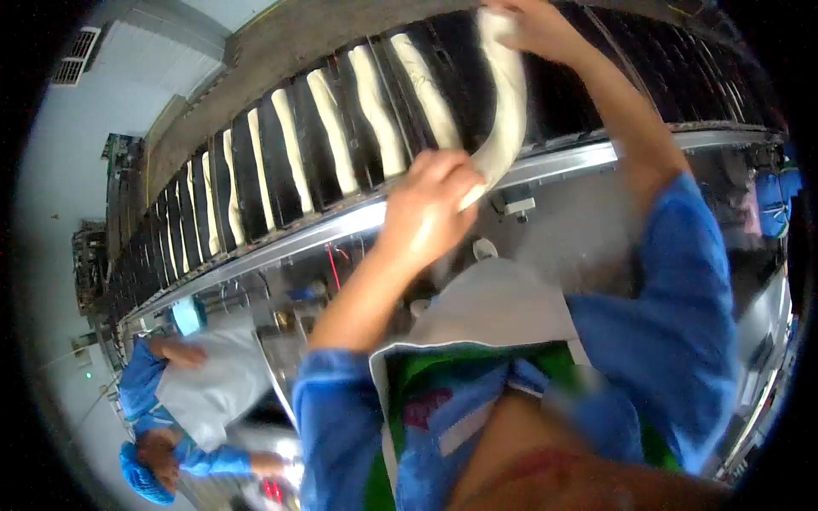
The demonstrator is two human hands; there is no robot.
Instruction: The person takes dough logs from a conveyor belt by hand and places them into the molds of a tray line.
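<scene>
A long pale dough strip [509, 102] hangs in a curve between my two hands over the metal edge of a dark slatted conveyor [554, 98]. My left hand [433, 204] is closed around its lower end, near the metal rail. At the strip's upper end, by the conveyor's far side, my right hand [532, 30] grips it with bent fingers. Just left of the held strip lies another dough strip [426, 89] on a dark slat, and several more lie side by side along the conveyor toward the left.
A metal rail [341, 223] runs along the conveyor's near side. At the lower left stands a co-worker [158, 456] in blue clothes, a blue hair cover and a pale apron. Someone in blue [771, 204] shows at the far right edge.
</scene>
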